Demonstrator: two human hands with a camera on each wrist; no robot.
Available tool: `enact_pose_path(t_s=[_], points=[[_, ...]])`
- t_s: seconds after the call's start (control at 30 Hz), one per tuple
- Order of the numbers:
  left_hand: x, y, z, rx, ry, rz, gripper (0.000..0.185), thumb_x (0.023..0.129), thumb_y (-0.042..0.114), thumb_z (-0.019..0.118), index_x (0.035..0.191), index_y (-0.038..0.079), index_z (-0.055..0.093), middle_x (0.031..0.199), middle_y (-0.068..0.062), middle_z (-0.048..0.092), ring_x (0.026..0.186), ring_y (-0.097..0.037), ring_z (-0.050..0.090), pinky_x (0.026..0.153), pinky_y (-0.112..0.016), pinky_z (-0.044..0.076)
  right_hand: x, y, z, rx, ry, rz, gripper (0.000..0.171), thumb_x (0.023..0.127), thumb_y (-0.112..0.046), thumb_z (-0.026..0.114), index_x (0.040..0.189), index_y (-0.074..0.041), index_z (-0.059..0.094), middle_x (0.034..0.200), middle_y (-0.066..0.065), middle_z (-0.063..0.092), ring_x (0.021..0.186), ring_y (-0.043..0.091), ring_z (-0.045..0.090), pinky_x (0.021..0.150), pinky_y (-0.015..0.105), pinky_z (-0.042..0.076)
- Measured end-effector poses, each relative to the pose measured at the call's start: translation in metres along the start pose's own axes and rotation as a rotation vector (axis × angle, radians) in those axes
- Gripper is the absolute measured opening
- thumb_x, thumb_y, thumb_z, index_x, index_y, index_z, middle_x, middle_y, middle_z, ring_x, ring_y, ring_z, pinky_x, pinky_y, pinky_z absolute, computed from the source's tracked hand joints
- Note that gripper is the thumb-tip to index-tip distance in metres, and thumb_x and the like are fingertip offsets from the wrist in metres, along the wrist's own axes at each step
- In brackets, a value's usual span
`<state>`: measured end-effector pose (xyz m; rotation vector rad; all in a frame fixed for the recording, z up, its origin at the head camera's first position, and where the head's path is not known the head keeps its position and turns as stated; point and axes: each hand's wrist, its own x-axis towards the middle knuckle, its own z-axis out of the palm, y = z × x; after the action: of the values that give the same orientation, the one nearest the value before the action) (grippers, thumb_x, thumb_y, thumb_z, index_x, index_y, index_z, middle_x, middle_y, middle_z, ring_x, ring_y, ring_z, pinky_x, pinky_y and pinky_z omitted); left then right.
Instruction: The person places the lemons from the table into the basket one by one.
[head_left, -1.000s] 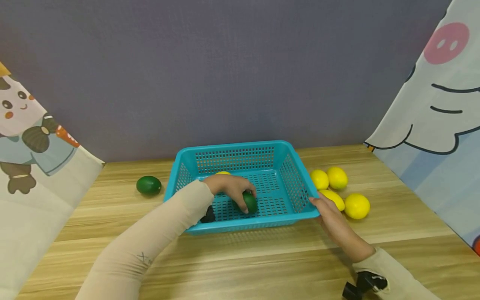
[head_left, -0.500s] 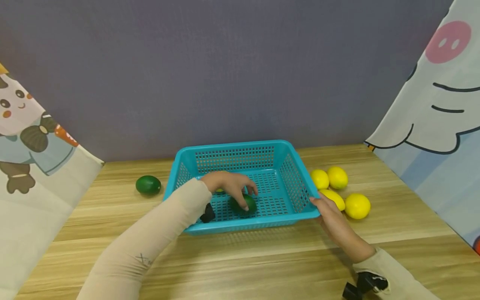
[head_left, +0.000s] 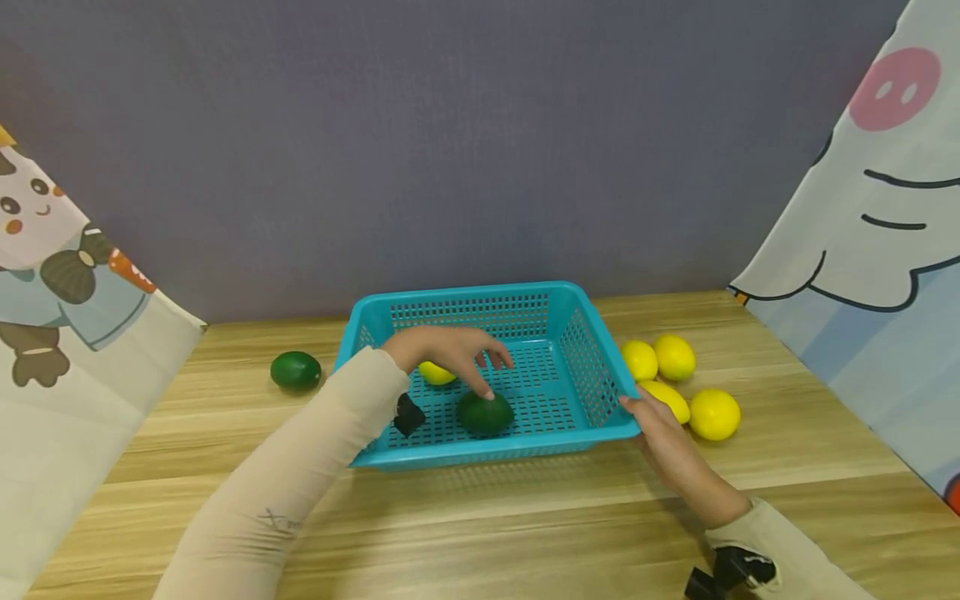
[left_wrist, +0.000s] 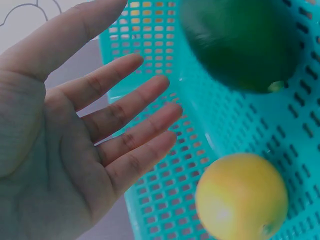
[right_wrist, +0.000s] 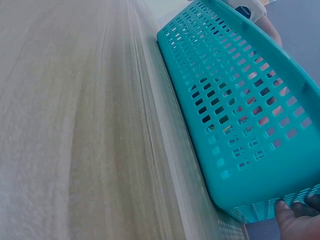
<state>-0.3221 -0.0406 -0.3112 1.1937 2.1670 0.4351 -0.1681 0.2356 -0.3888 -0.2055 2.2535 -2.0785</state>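
My left hand [head_left: 450, 350] hovers over the blue plastic basket [head_left: 465, 450], its fingers spread and holding nothing. Just below the thumb, a dark green avocado [head_left: 486, 414] lies on the basket floor. Behind it and partly under the hand sits a round yellow fruit [head_left: 437, 373]. The left wrist view shows the palm [left_wrist: 60, 150] facing the avocado [left_wrist: 245, 40] and the yellow fruit [left_wrist: 242, 197], apart from both. At the basket's front right corner, my right hand [head_left: 663, 433] grips the rim; its fingers [right_wrist: 285, 215] reach the side wall in the right wrist view.
A second avocado [head_left: 296, 371] lies on the wooden table [head_left: 480, 533], left of the basket. Several yellow fruits cluster on the right, among them a round one [head_left: 715, 414] and a longer one [head_left: 666, 400]. A grey panel [head_left: 480, 150] stands behind.
My left hand has let go of the avocado and lifted up and to the left, its fingers opening. The avocado now rests on the basket floor. My right hand stays at the corner.
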Motion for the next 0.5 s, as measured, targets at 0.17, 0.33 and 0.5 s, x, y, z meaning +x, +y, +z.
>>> enact_pose_path(t_s=[0.17, 0.33, 0.5], points=[[-0.013, 0.003, -0.011, 0.018, 0.063, 0.003, 0.055, 0.084, 0.028, 0.071, 0.134, 0.017, 0.05, 0.136, 0.0, 0.05, 0.124, -0.025, 0.046, 0.102, -0.037, 0.042, 0.0, 0.0, 0.0, 0.003, 0.009, -0.002, 0.053, 0.102, -0.02, 0.03, 0.146, 0.007, 0.018, 0.145, 0.03, 0.025, 0.111, -0.001, 0.047, 0.089, 0.014, 0.044], [-0.028, 0.002, -0.021, 0.02, 0.126, 0.01, 0.054, 0.085, 0.028, 0.07, 0.134, 0.017, 0.05, 0.135, 0.0, 0.051, 0.121, -0.024, 0.049, 0.102, -0.04, 0.042, 0.0, 0.0, 0.001, 0.007, 0.023, 0.011, 0.054, 0.101, -0.019, 0.031, 0.146, 0.007, 0.018, 0.145, 0.03, 0.025, 0.109, -0.002, 0.047, 0.088, 0.013, 0.044], [-0.045, -0.001, -0.027, 0.014, 0.186, 0.02, 0.053, 0.085, 0.027, 0.07, 0.134, 0.014, 0.051, 0.134, -0.004, 0.052, 0.118, -0.024, 0.05, 0.1, -0.043, 0.043, 0.0, 0.0, 0.002, 0.016, 0.017, 0.013, 0.055, 0.101, -0.019, 0.03, 0.147, 0.007, 0.016, 0.147, 0.029, 0.023, 0.11, -0.004, 0.046, 0.089, 0.012, 0.043]])
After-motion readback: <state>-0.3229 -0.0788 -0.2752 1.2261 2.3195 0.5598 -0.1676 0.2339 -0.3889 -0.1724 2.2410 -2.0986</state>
